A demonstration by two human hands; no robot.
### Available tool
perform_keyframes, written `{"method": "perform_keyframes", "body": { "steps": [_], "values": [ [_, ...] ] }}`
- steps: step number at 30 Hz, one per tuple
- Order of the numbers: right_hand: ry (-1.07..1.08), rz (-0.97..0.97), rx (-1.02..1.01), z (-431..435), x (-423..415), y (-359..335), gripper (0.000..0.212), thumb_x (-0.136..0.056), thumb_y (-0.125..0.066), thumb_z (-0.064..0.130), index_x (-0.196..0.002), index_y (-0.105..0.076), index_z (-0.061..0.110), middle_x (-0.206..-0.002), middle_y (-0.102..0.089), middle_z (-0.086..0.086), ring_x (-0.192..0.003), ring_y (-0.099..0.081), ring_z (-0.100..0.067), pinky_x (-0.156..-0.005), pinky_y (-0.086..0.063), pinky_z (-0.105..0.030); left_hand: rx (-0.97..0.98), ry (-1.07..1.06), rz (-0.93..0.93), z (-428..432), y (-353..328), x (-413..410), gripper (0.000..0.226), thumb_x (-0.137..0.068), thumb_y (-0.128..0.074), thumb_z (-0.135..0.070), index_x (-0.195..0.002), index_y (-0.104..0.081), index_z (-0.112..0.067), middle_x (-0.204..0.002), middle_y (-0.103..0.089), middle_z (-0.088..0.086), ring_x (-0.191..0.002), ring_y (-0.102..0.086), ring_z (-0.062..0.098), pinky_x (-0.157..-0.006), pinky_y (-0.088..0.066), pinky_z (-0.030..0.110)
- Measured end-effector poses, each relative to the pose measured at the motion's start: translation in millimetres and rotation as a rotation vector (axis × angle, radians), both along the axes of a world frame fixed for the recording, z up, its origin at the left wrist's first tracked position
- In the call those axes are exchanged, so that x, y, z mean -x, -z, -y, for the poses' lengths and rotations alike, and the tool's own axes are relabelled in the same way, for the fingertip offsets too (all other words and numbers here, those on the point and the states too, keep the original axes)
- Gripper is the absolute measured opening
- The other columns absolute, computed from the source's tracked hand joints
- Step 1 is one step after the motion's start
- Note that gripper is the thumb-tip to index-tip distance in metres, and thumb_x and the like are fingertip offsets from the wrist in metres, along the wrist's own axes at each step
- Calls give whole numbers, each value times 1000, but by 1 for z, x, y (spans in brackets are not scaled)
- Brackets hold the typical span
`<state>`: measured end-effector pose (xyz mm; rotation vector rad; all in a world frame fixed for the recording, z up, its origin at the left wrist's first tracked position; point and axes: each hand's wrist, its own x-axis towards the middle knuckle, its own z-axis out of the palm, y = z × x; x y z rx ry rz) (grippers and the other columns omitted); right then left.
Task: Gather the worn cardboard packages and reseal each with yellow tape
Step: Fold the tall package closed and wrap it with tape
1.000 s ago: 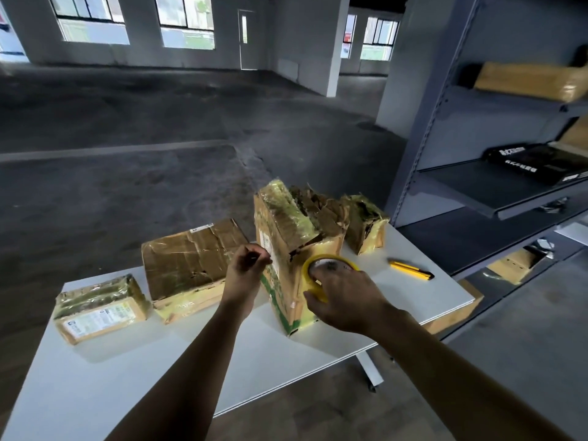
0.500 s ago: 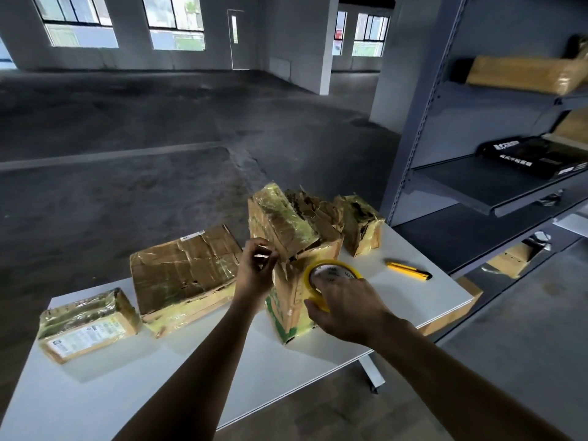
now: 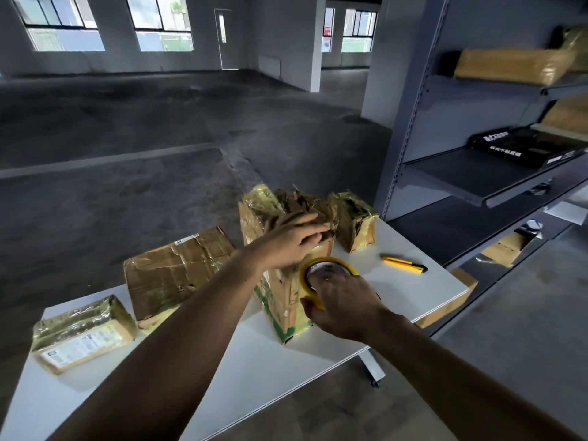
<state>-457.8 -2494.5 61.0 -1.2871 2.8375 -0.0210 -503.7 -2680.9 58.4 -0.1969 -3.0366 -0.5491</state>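
A white worktop (image 3: 397, 291) bears four worn parcels: a labelled package (image 3: 82, 335) at left, a wide crumpled package (image 3: 178, 272) beside it, a tall torn package (image 3: 283, 300) standing upright, and a small taped package (image 3: 353, 221) behind. A yellow utility knife (image 3: 404, 265) lies to the right.

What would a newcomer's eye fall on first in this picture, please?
Most striking is the tall, torn package at the middle of the white table, with the left hand pressed flat on its ragged top. At its near side the right hand grips a yellow tape roll. Three more worn packages flank it, and a yellow utility knife lies to the right.
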Motion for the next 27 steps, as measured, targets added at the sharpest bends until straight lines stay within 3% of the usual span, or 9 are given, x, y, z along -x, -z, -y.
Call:
{"method": "perform_keyframes", "body": {
  "steps": [4,7,10,12,16,19,23,27],
  "values": [
    [0,-5,-6,0,-2,0,48,-99,-40,50,-130,-47,14,-130,-61,-11,-115,-59,-31,-93,-50,-40,46,69,155,3,-1,21,50,-96,-26,-49,-145,-28,-59,-161,-10,-26,-150,2,3,-121,-2,54],
    [-7,-15,-4,2,-2,1,47,-100,-38,49,-131,-47,14,-130,-61,-11,-116,-59,-31,-91,-47,-38,31,115,181,6,-2,27,47,-101,-33,-39,-146,-31,-54,-161,-11,-24,-150,0,3,-123,-4,49],
    [4,-6,30,1,-3,4,48,-100,-40,49,-132,-48,14,-132,-60,-11,-118,-57,-31,-91,-46,-37,-91,123,61,8,2,24,40,-101,-43,-47,-141,-45,-45,-150,-33,-22,-142,-29,7,-119,-25,42],
    [14,-17,67,-1,-2,6,47,-99,-41,49,-131,-49,14,-132,-60,-11,-120,-56,-30,-92,-45,-36,-84,126,33,7,3,21,42,-99,-47,-50,-140,-46,-43,-148,-36,-17,-137,-38,11,-115,-32,40],
    [46,-36,87,0,0,10,46,-100,-40,47,-130,-50,14,-128,-62,-10,-117,-57,-29,-87,-45,-35,-65,70,35,5,5,26,47,-97,-52,-49,-143,-48,-39,-154,-32,-14,-138,-37,12,-106,-31,27],
    [126,-46,125,-6,13,15,41,-101,-39,47,-122,-53,14,-123,-64,-9,-110,-60,-28,-82,-45,-34,-101,25,11,6,6,27,49,-94,-57,-49,-141,-52,-33,-151,-37,-14,-134,-41,12,-101,-33,26],
    [165,-47,155,-9,32,23,42,-102,-37,48,-122,-53,15,-122,-64,-8,-109,-60,-28,-86,-46,-35,-119,54,-20,5,8,26,44,-95,-58,-46,-136,-56,-32,-146,-41,-14,-129,-45,8,-100,-38,27],
    [289,-87,120,-30,77,24,39,-102,-38,43,-117,-59,13,-123,-65,-9,-112,-61,-27,-89,-48,-34,-82,88,-50,16,12,21,42,-101,-49,-41,-139,-55,-24,-147,-43,-8,-131,-42,8,-107,-32,25]
  ]
}}
